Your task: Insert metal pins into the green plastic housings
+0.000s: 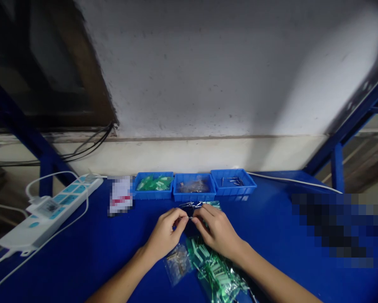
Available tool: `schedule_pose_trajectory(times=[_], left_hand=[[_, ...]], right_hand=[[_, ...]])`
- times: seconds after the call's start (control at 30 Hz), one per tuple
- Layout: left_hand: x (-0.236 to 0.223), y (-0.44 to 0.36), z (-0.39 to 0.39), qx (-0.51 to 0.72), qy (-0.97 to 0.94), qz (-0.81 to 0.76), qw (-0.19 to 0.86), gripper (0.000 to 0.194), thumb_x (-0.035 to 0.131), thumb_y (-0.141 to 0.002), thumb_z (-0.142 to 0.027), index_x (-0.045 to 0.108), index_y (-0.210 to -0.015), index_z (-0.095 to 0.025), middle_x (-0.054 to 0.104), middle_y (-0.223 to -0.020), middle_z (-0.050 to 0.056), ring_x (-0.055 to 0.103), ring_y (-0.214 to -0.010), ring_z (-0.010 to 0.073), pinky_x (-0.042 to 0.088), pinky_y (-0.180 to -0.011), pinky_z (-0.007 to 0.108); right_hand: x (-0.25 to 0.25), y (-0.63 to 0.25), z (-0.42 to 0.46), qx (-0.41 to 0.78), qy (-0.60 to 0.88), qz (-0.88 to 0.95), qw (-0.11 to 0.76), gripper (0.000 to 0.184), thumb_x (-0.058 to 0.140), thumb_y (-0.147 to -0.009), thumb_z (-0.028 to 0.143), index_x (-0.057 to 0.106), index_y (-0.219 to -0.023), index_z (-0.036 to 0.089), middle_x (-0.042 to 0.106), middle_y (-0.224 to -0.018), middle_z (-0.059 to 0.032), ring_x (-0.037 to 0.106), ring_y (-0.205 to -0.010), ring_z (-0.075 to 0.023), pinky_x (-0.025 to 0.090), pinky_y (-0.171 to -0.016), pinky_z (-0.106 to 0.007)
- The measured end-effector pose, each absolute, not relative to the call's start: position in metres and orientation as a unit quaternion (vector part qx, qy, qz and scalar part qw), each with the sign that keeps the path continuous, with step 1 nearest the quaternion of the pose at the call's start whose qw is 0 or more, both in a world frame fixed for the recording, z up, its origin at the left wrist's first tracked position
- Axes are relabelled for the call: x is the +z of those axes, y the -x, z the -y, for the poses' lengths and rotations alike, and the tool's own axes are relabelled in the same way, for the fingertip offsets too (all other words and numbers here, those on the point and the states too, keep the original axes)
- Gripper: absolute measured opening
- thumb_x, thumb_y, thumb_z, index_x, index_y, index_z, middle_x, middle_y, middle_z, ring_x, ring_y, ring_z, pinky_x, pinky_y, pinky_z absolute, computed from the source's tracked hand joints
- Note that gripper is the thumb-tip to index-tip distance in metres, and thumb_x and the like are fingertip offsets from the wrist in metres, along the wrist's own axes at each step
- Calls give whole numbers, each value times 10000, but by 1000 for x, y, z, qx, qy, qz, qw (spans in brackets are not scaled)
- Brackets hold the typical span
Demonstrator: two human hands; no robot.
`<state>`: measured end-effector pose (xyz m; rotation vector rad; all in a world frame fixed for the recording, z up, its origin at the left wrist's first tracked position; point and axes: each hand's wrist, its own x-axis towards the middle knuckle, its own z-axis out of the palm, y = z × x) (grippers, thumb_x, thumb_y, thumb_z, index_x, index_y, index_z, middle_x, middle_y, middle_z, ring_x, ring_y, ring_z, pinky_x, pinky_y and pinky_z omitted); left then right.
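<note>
My left hand [168, 231] and my right hand [216, 227] meet above the blue table, fingertips pinched close together. Between them runs a thin, small metal piece [190, 217], most of it hidden by the fingers; its kind is too small to make out. Just beyond the fingers lie several slim metal rods [189, 205] on the table. Below my hands rests a clear plastic bag [177, 264] with brownish metal pieces inside. Beside it, under my right forearm, spreads a heap of green plastic bags [219, 273] holding pale green strips.
Three blue bins stand along the wall: one with green packets [154, 196], one with clear bags [194, 198], one with metal pieces [235, 191]. A white power strip [50, 219] with cords lies left. A blurred white packet [121, 195] and a blurred dark object [337, 231] also lie here.
</note>
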<state>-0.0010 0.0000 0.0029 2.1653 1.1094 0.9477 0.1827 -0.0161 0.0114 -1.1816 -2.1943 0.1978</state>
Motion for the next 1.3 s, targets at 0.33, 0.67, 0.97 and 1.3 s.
schedule_pose_trajectory(times=[0.33,0.67,0.97,1.3], left_hand=[[-3,7,-15,365,-787,-476,146,190,438,-910,-291,596,-858,-200,614,-781,12,577,-759,156,425,-712,265],[-9,5,-32,216,-838,-501,24,168,506,-880,-286,629,-992,-260,615,-963,25,530,-915,220,432,-808,348],[-8,2,-29,211,-837,-505,21,156,508,-878,-309,602,-976,-231,617,-966,38,526,-923,230,407,-781,354],[-1,5,-20,336,-807,-474,105,187,420,-898,-198,577,-797,-199,620,-808,29,546,-802,190,411,-774,329]], right_hand=[[23,-230,-8,-90,545,703,449,142,454,-898,281,543,-895,171,569,-741,-46,539,-679,-171,425,-655,-294],[17,-222,-8,-77,570,710,407,212,482,-877,280,543,-1046,169,560,-960,-106,536,-905,-235,459,-790,-362],[6,-191,1,53,487,804,337,133,469,-892,231,581,-951,193,570,-898,-72,527,-850,-212,457,-768,-368],[7,-185,6,54,466,822,322,131,499,-879,229,566,-987,197,580,-902,-76,523,-844,-218,453,-753,-370]])
